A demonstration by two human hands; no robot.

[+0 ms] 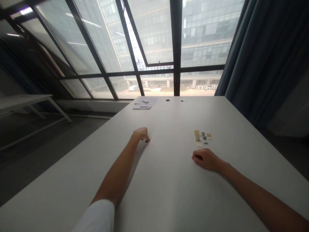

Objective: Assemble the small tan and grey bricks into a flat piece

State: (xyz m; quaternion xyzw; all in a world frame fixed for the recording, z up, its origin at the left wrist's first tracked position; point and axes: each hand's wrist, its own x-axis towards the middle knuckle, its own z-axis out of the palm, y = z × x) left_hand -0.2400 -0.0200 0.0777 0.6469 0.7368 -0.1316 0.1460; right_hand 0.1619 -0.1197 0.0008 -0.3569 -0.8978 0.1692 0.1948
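My left hand (141,134) rests on the white table (169,180) with its fingers curled into a loose fist; a small dark thing shows under the fingertips, too small to name. My right hand (205,159) lies on the table to the right, fingers curled under, and what they hold, if anything, is hidden. Just beyond my right hand sits a small cluster of flat tiles (202,136), tan, grey and pale, laid edge to edge.
At the table's far edge lie some papers (145,103) with a small white object on them, and two small dark round things (167,100). A large window and a dark curtain (265,58) stand behind. Another table (24,100) is at the left.
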